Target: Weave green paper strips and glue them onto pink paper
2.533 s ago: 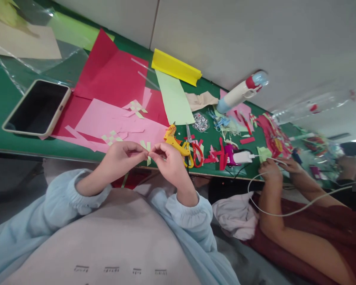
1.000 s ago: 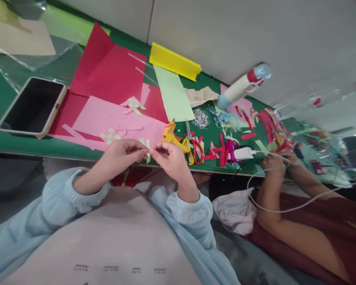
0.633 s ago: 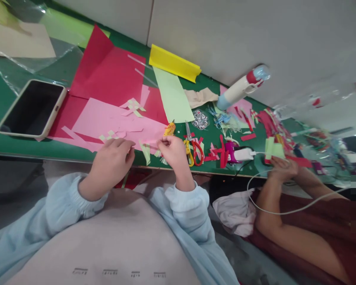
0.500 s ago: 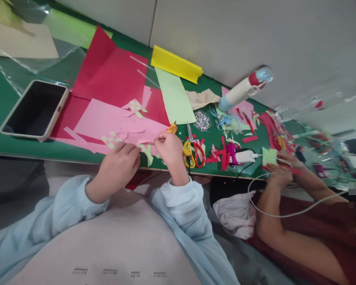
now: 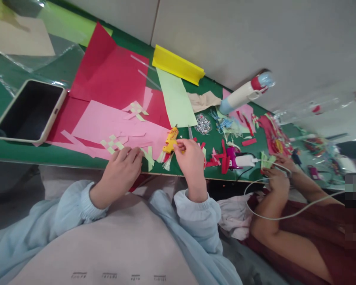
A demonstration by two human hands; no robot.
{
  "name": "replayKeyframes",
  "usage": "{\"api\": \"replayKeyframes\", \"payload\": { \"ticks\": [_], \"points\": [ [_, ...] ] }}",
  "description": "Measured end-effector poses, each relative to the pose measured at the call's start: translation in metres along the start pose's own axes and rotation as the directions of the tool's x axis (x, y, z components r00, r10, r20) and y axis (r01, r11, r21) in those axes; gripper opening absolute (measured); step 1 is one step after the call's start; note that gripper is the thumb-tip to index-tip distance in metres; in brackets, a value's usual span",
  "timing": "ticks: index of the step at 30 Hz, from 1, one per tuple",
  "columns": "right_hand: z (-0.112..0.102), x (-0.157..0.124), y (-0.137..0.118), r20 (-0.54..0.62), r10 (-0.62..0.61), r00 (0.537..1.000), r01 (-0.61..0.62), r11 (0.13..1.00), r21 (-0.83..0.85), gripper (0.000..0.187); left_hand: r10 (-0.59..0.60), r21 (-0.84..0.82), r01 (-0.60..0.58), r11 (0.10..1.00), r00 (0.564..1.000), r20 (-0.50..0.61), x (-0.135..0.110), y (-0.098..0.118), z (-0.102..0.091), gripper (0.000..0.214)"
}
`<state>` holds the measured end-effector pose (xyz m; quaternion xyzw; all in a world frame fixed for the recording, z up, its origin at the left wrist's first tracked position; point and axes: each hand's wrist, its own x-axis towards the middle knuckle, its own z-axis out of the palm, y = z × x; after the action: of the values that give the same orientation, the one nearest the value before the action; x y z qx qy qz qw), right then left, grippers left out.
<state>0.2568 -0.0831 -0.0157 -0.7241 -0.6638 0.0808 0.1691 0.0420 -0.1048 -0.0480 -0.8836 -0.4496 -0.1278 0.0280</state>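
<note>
My left hand [image 5: 123,168] rests at the table edge with its fingers bent down over paper strips, slightly apart. Beside its fingertips lie a pink-and-green woven paper piece [image 5: 111,143] and a pale green strip [image 5: 150,158]. My right hand [image 5: 190,157] covers the handles of the scissors, its fingers closed around the yellow loop. Only the scissors' blade [image 5: 190,132] shows clearly above the hand. Just left of those fingers lies a yellow figure [image 5: 170,140] with white tassels. A pink sheet [image 5: 106,120] carries another woven piece [image 5: 136,109].
A phone [image 5: 29,111] lies at the left, near red paper [image 5: 118,63]. Behind are a yellow folded strip [image 5: 178,65] and a bottle [image 5: 245,95]. A purple device [image 5: 231,158] with a cable sits right. A co-worker's hands [image 5: 275,174] hold green paper farther right.
My right hand has let go of the pink paper strip and moved right onto the scissors, uncovering the yellow figure. My left hand has stayed nearly in place. The co-worker's green paper has turned.
</note>
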Motion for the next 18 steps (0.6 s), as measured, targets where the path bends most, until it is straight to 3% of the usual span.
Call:
{"api": "replayKeyframes", "payload": {
  "ticks": [5, 14, 18],
  "points": [
    [0.005, -0.015, 0.015, 0.015, -0.070, 0.997, 0.071, 0.984, -0.166, 0.029, 0.003, 0.010, -0.002, 1.000, 1.000, -0.024, -0.001, -0.002, 0.001, 0.032],
    [0.006, -0.004, 0.018, 0.077, -0.052, 0.996, 0.072, 0.958, -0.278, 0.039, -0.007, 0.035, 0.007, 0.999, 1.000, -0.009, -0.001, 0.002, 0.001, 0.034],
    [0.008, 0.002, 0.019, 0.161, -0.060, 0.985, 0.103, 0.957, -0.270, 0.029, -0.019, 0.052, 0.019, 0.998, 1.000, -0.010, -0.003, 0.004, 0.002, 0.035]
  ]
}}
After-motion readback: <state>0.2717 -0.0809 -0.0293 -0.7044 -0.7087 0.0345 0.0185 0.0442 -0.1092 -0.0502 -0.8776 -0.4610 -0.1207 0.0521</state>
